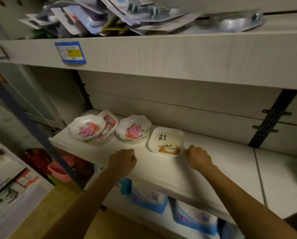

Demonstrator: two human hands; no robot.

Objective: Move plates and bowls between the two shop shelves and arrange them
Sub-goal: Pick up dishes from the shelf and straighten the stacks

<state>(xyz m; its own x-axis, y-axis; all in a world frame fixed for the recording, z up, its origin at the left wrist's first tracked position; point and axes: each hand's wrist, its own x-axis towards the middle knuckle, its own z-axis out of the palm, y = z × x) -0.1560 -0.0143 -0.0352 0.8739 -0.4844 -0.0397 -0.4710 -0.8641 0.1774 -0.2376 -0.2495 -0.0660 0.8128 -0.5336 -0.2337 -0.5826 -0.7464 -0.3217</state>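
White shelf, four dishes along its left end.
Two floral bowls, left bowl and right bowl; one red plate under the left bowl; one square plate. Both hands, left hand and right hand, are curled and empty.

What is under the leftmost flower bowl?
The leftmost flower bowl sits partly on a red-patterned dish, whose right half shows. The dish's left part and anything beneath it are covered.

A single head-worn wide-angle view looks forward and down, close over both forearms. The middle shelf spreads under and beyond the curled fingers, near the lens.
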